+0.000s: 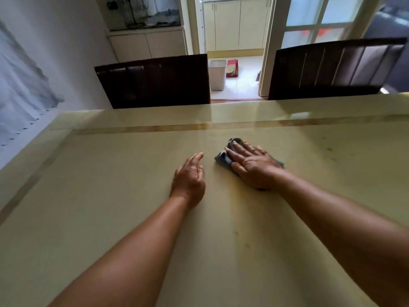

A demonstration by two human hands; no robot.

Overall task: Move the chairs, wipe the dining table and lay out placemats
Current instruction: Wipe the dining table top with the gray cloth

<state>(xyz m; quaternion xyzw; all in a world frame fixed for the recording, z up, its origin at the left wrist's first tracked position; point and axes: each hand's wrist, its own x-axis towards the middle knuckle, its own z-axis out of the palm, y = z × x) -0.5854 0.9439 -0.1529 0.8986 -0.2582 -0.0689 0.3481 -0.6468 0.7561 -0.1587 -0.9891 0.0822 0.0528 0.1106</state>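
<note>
So here's the wipe-down: the right hand (252,165) lies flat, fingers straight and slightly fanned, pressing a small dark grey-blue cleaning cloth (223,157) onto the glossy cream-coloured stone dining table (110,196). The cloth sits roughly mid-table, a bit toward the far side, bunched up and poking out past the fingertips and a little behind the wrist side. The left hand (190,178) is just beside it, not touching the cloth, fingers straight and together, resting edge-down on the tabletop and holding nothing.

The table has a tan inlaid border stripe (141,129) running along the far edge and down the left side. A few faint greenish smudges (328,149) show on the surface off to the right.

Two dark brown wooden slat-back chairs stand at the far side, the left chair (155,80) and the right chair (332,67), both tucked close to the table edge.

Between them you see through an open doorway to a tiled floor with a pale plastic waste bin (217,74) and a red cloth thing (232,68) beside it, plus cream cabinets (239,25) behind. No placemats on the table, and I can't spot any readable writing or brand anywhere
</note>
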